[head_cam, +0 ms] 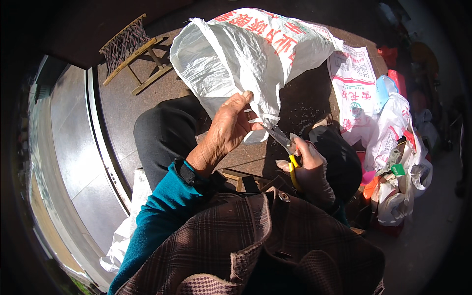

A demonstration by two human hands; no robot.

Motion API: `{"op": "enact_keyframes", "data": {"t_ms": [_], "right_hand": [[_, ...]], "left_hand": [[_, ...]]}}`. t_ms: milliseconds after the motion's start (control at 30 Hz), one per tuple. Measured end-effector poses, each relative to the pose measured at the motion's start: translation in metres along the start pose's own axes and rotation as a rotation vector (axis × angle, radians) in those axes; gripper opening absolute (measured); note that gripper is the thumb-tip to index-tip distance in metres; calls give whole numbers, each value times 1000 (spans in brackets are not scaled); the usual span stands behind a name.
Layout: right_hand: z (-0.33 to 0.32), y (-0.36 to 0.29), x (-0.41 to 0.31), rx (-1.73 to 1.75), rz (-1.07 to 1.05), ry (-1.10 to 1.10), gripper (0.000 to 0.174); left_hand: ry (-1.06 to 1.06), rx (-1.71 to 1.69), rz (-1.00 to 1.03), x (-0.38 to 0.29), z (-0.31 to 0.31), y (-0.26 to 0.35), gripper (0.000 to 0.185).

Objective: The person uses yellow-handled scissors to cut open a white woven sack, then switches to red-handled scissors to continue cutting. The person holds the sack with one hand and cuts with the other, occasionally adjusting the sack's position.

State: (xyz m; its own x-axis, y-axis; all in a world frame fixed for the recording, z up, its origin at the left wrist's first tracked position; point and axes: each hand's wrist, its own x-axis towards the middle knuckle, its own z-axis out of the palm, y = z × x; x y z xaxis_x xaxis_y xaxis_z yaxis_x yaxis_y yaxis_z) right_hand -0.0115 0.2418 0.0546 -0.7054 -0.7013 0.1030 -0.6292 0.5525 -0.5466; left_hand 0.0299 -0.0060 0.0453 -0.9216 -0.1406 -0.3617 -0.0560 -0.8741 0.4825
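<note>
A large white woven plastic sack (254,55) with red printing spreads out in front of me, its wide mouth gaping to the left. My left hand (233,120) pinches the sack's edge between thumb and fingers. In my right hand (311,166), which is partly wrapped in a pale covering, is a pair of scissors (292,167) with yellow handles. The scissor blades meet the sack's edge right beside my left fingers. A narrow white strip of the sack hangs below the blades. Whether the blades are fully closed cannot be made out.
A wooden folding stool (129,51) with a woven seat stands at the upper left. To the right lie a printed white flour sack (354,92) and a heap of plastic bags (394,184). A metal door track (101,143) crosses the floor at left. White scraps (300,108) dot the floor.
</note>
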Motion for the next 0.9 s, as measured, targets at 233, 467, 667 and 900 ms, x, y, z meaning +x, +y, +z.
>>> {"op": "enact_keyframes", "data": {"t_ms": [233,467,667,900], "right_hand": [[1,1,-7,3,31,-15,79],[-1,-5,1,-36,-13,5,76],[-1,-7,12,-16,-24,-4,79],[2,-9,18,26,-19,-5,79]], "left_hand": [[9,-76,25,-1,-2,-3,26],[-10,-42,5,-4,3,-2,31],[-34,-11,-12,-4,5,-4,35],[-87,-3,11,-5,4,-6,36]]}}
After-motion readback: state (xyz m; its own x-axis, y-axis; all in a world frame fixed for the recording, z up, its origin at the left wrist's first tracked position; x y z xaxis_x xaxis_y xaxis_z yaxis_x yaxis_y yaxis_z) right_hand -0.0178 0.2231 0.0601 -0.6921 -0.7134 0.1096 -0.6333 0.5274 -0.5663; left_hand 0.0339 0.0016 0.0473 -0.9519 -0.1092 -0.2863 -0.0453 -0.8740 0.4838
